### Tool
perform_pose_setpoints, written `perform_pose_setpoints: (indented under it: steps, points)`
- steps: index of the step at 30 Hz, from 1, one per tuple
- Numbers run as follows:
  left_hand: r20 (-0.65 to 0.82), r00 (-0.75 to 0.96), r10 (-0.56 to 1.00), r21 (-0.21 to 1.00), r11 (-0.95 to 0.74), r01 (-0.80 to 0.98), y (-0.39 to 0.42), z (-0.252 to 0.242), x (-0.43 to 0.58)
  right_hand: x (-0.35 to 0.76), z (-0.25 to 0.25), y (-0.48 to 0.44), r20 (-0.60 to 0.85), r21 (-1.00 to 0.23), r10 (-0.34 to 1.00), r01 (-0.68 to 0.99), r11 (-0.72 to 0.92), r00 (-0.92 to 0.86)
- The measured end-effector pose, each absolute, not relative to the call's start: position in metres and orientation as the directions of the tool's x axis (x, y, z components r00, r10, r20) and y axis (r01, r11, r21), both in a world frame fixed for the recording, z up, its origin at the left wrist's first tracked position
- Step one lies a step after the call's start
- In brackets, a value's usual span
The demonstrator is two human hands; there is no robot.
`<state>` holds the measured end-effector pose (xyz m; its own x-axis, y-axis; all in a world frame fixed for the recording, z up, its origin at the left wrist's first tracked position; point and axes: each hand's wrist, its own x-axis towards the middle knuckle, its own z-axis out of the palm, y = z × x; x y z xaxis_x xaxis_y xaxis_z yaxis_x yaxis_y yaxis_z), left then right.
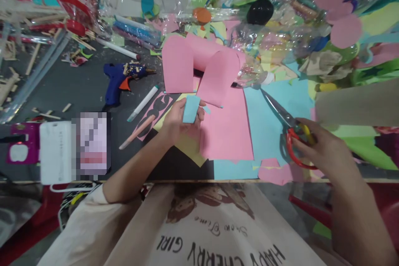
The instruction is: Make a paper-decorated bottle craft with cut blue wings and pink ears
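In my left hand [177,121] is a small light-blue piece of paper [191,109], held between the fingers above the pink sheet. My right hand [322,145] grips a pair of scissors [288,122] by its red and yellow handles. The blades look closed and point up and left over a light-blue sheet [274,133]. A large pink sheet [232,133] lies between the two hands. Just beyond the left hand stand folded pink paper pieces with rounded ends [178,64]. A small scrap of blue paper lies close to the left fingertips.
A blue glue gun [116,81], a white marker [142,104] and a pencil-like stick [137,131] lie on the left. Near the front edge sit a phone [93,143] and a white power bank [56,151]. Plastic bottles [258,39] and paper scraps crowd the back.
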<state>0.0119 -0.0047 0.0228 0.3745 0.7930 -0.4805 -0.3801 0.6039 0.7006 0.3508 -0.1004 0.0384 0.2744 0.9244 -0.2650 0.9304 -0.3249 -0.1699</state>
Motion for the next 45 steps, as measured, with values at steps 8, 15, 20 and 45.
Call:
perform_pose_setpoints:
  steps: [8,15,20,45]
  points:
    - [-0.495,0.388,0.778,0.702,0.621,-0.35,-0.004,0.019,0.011,0.356,0.047,-0.088,-0.02,0.147,0.999,0.988,0.052,-0.05]
    - [-0.391,0.457,0.799,0.795,0.543,-0.27,-0.01,0.013,0.013,0.288,0.047,-0.067,0.262,-0.433,0.963,0.9,0.055,0.068]
    - [-0.308,0.53,0.79,0.847,0.481,-0.225,-0.01,0.009,0.012,0.211,0.026,-0.049,0.279,-0.721,0.947,0.618,0.315,-0.158]
    - [-0.258,0.364,0.895,0.954,0.296,-0.053,-0.005,0.013,0.005,0.191,-0.011,-0.02,-0.044,-0.992,0.998,-0.117,-0.039,0.045]
